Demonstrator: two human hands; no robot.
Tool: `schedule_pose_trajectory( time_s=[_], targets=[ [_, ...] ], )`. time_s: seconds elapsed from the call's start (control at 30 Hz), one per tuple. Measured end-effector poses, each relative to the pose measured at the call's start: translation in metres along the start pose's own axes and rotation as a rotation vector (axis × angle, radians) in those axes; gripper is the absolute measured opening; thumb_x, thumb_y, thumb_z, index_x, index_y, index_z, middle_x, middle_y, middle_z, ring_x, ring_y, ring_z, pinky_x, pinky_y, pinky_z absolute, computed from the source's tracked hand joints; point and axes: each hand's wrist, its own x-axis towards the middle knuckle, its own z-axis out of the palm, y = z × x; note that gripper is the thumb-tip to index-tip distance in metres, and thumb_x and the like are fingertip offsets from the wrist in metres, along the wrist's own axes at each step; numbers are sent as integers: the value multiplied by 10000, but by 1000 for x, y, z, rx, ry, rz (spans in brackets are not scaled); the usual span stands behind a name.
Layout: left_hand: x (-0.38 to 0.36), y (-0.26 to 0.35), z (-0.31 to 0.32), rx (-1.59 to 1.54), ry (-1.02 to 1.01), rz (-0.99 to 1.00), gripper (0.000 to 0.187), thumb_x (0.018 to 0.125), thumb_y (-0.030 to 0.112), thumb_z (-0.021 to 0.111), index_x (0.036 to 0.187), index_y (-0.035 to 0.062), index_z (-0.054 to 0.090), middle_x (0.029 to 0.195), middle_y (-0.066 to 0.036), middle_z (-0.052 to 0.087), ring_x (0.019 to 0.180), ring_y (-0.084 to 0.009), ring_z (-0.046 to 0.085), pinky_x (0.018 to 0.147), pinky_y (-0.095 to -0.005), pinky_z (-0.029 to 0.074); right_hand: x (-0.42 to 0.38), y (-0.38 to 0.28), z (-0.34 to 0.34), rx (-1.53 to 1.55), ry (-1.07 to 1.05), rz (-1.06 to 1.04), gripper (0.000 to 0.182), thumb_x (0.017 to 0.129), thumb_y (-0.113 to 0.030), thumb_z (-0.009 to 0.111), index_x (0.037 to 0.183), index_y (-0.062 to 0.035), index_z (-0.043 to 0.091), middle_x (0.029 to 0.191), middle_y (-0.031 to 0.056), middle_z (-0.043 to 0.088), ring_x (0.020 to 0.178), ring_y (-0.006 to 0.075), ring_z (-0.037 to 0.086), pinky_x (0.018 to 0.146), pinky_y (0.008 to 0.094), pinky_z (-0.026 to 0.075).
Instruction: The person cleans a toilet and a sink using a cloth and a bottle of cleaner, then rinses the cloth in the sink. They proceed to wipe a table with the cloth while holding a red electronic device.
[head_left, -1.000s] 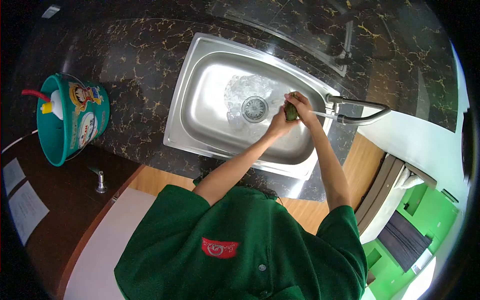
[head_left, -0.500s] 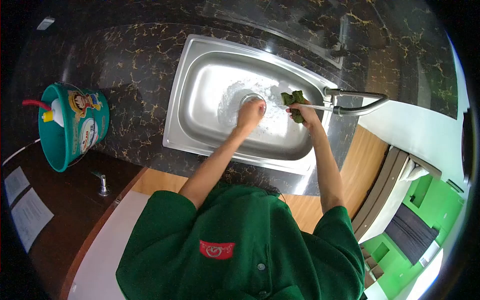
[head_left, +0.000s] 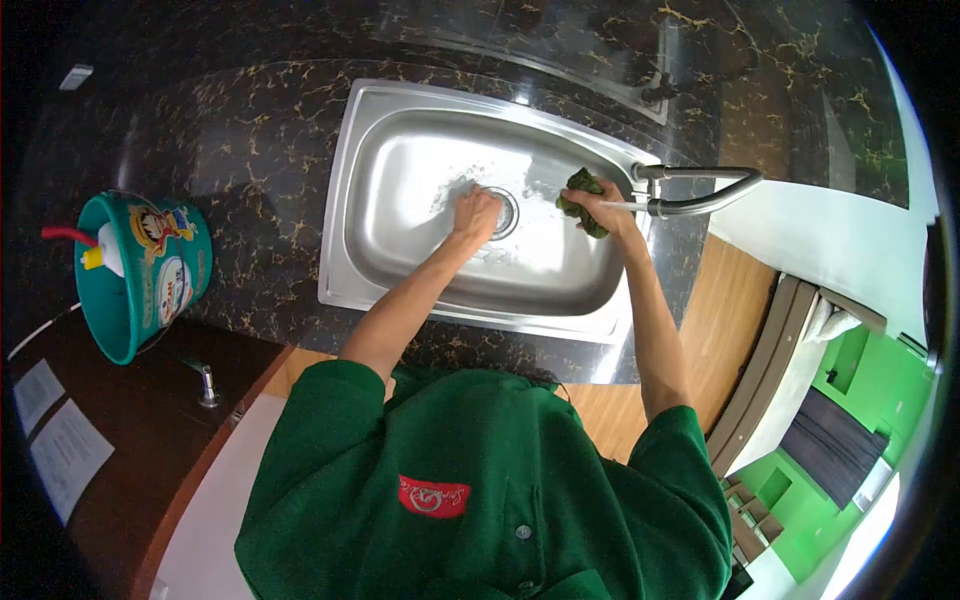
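Observation:
My right hand (head_left: 608, 207) grips a crumpled dark green cloth (head_left: 583, 203) over the right end of the steel sink (head_left: 375, 190). Water from the curved faucet (head_left: 715, 190) runs in a thin stream onto this hand and cloth. Down in the basin, my left hand (head_left: 477, 213) is closed beside the round drain (head_left: 507, 214), at its left edge. Its fingers curl under, so whatever they may hold is hidden. Wet patches show on the basin floor around the drain.
On the counter at left stands a teal bucket (head_left: 128, 275) with a white, yellow-capped bottle (head_left: 107, 252) inside. Paper sheets (head_left: 70, 455) and a small metal fitting (head_left: 207, 385) are at lower left. A dark marbled counter (head_left: 255, 190) surrounds the sink.
My left hand has moved left off the drain, uncovering it. My right hand stays under the faucet with the cloth, which is now bunched differently. The water on the basin floor has thinned.

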Motion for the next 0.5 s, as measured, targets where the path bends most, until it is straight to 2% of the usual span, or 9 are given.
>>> schedule_pose_trajectory(
  time_s=[0.1,0.2,0.23,0.33,0.37,0.5],
  targets=[
    [1,3,-5,29,-48,16,100,775,72,692,829,-9,716,940,-147,700,992,-301,625,798,-417,558,5,8,-3,30,-126,-109,352,812,-189,762,1071,30,670,880,109,713,716,172,668,615,298,555],
    [0,0,-13,-64,-23,30,141,767,100,714,872,6,718,936,-153,698,997,-315,619,810,-416,557,-3,1,-7,36,-172,-185,287,810,-97,724,1073,9,682,894,94,716,738,164,669,617,304,552],
    [-2,4,-24,-114,-1,19,156,769,114,717,890,17,718,940,-152,697,1001,-316,616,815,-419,556,-4,-4,-11,32,-220,-173,326,824,-28,678,1144,33,662,978,98,706,868,167,665,695,290,572],
    [-5,24,-41,-246,81,-12,198,775,153,724,940,44,714,953,-143,696,1007,-316,608,826,-428,551,-6,-17,-12,22,-275,-238,308,819,-36,670,1120,29,677,1007,104,706,867,168,666,718,293,569],
    [-3,33,-39,-276,120,-18,209,778,164,723,953,50,711,957,-138,696,1005,-315,605,827,-432,548,-15,-30,-13,-52,-252,-154,309,805,-39,663,1107,24,687,999,97,710,865,167,667,723,288,562],
    [4,57,-26,-397,223,-4,240,787,198,718,986,65,701,957,-122,694,967,-313,598,815,-429,537,16,-5,-21,-232,-245,-261,302,786,-55,673,1079,17,699,925,84,719,815,153,668,722,287,553]
  ],
)
